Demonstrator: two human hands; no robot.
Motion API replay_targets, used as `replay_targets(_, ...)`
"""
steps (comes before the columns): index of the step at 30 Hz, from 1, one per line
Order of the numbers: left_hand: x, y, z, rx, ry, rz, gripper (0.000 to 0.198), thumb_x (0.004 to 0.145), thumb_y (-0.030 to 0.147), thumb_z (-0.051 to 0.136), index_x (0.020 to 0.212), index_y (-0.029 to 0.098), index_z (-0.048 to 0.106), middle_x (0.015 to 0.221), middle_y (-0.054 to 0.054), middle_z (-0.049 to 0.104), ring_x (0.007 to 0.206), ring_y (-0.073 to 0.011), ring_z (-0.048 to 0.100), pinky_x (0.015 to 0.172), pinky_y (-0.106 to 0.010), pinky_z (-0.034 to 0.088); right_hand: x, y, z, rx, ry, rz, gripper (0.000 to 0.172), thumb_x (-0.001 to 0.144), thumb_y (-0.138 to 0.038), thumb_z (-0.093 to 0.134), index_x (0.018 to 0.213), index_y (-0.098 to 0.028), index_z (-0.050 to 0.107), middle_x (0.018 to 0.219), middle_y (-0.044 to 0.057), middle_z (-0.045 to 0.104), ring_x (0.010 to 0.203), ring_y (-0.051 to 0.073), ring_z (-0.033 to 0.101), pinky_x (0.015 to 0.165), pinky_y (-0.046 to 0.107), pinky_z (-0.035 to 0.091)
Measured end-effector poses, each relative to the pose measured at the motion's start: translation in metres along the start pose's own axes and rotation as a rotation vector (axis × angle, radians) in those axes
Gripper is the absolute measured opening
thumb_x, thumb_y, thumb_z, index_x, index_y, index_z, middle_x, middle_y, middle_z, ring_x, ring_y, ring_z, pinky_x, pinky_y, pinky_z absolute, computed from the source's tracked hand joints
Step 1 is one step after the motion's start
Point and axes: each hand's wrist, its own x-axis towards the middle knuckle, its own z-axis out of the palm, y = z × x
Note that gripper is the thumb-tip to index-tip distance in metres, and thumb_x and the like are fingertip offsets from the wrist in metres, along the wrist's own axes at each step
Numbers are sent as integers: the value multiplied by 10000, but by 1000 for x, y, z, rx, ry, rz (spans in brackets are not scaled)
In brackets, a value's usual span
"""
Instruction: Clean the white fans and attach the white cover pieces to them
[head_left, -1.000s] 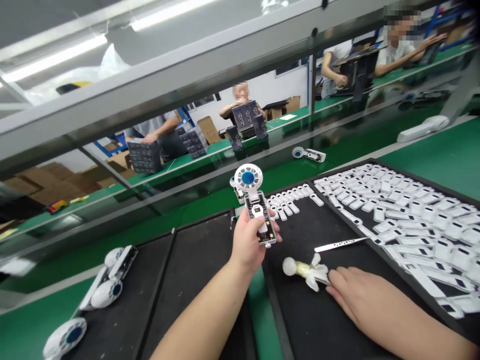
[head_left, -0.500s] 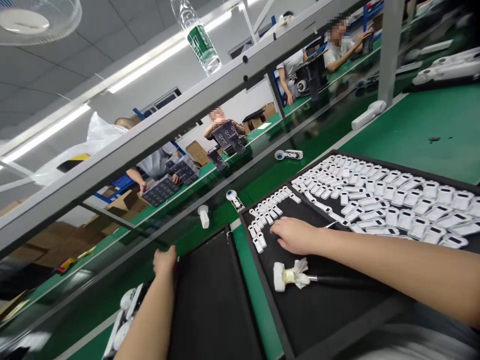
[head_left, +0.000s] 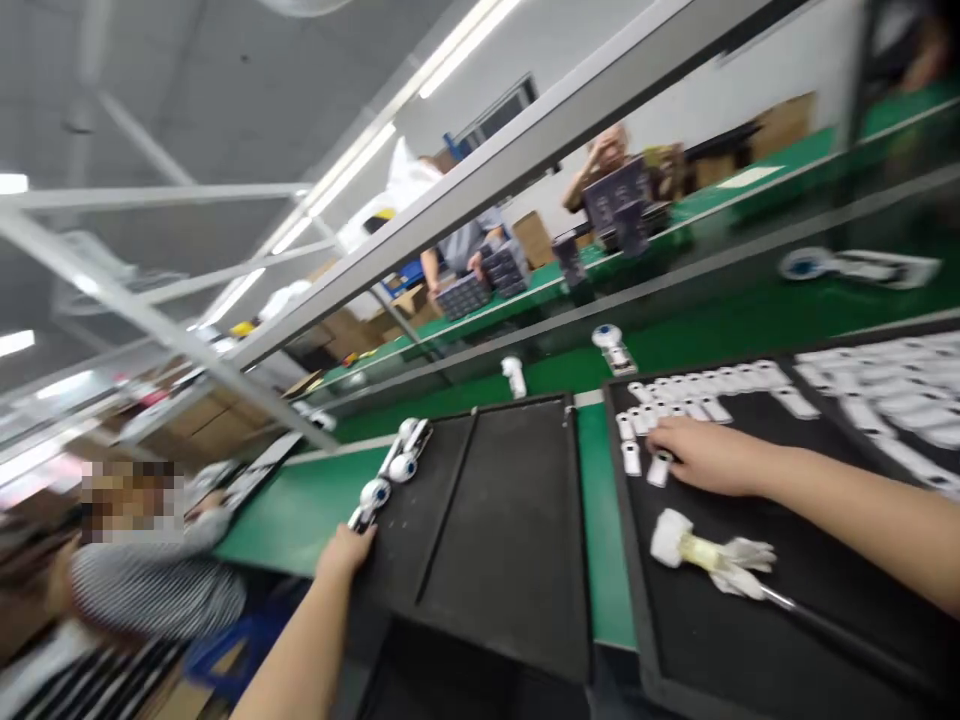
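Note:
My left hand is closed at the lower end of a white device with a blue-ringed round head, at the left edge of a black divided tray. More such devices lie just above it. My right hand rests in a second black tray, fingertips pinched at a small white plastic cover with a dark window; the thumb side partly hides the grip. Rows of similar covers lie behind the hand. Below it lies a black-handled tool with a white wrapped head.
More white covers fill the tray's right section. Separate devices lie on the green bench beyond the trays. A slanted grey rail crosses overhead. A person in a striped sleeve sits at left; other people work at the far bench.
The view has swung left, bringing the left tray and the seated person into sight. My left hand has moved to the white device; my right hand is now at a cover near the tray's left side.

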Motion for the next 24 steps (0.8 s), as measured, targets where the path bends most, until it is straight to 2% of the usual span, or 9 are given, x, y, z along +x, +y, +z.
replay_targets(4,-18,-20,-7,-200,-76,-145,345,922,385,615,1169,144,607,1187,-103,620,1055,-234,611,917,-452,516,-4,11,11,71,-21,-35,369,824,-119,483,1106,-220,699,1125,105,704,990,249,687,831,337,515)
replay_targets(7,-37,-5,-19,-426,-96,-156,326,918,353,626,1165,143,602,1178,-100,615,1033,-230,615,886,-436,533,-11,13,15,149,-19,-35,324,818,-152,486,1016,-253,722,1068,67,716,915,233,695,772,327,519)
replay_targets(12,-92,61,-23,-982,-268,-36,253,931,254,542,1152,131,563,1098,-114,661,903,-187,667,777,-345,573,-21,-5,-2,230,123,79,300,799,-227,497,996,-221,723,1058,84,724,939,263,693,802,376,540)
replay_targets(14,-126,94,-14,-1200,-410,56,260,898,215,506,1135,128,565,1144,-149,669,935,-192,683,781,-321,578,-25,-24,-13,306,225,69,306,828,-270,475,998,-223,726,1091,83,714,955,254,688,833,376,540)
replay_targets(16,-164,129,-2,-1355,-564,137,329,834,223,536,1152,145,569,1195,-157,663,947,-207,688,740,-307,581,-31,-51,-24,420,293,96,292,848,-318,473,981,-236,720,1058,66,715,869,227,689,778,352,546)
replay_targets(19,-224,181,14,-1524,-845,285,504,697,222,661,1187,197,547,1112,-117,687,793,-207,683,569,-280,548,-46,-89,-33,677,266,250,242,839,-375,531,980,-239,674,869,31,711,679,184,656,599,297,518)
replay_targets(21,-260,211,20,-1636,-1003,459,579,674,240,733,1215,208,529,989,-77,683,669,-172,635,481,-243,493,-56,-106,-34,860,231,325,214,819,-382,590,956,-226,641,776,10,685,639,165,637,543,263,491)
replay_targets(22,-275,224,21,-1663,-1028,547,632,674,251,767,1251,211,515,961,-62,674,655,-161,622,481,-234,486,-61,-110,-33,939,236,348,207,812,-378,612,940,-218,634,765,8,680,649,160,639,543,252,488)
replay_targets(24,-299,243,21,-1644,-972,680,776,662,246,824,1350,221,466,1050,-71,671,786,-184,659,614,-258,543,-70,-112,-31,1054,279,392,219,802,-371,648,938,-200,647,794,19,693,697,161,656,572,246,500)
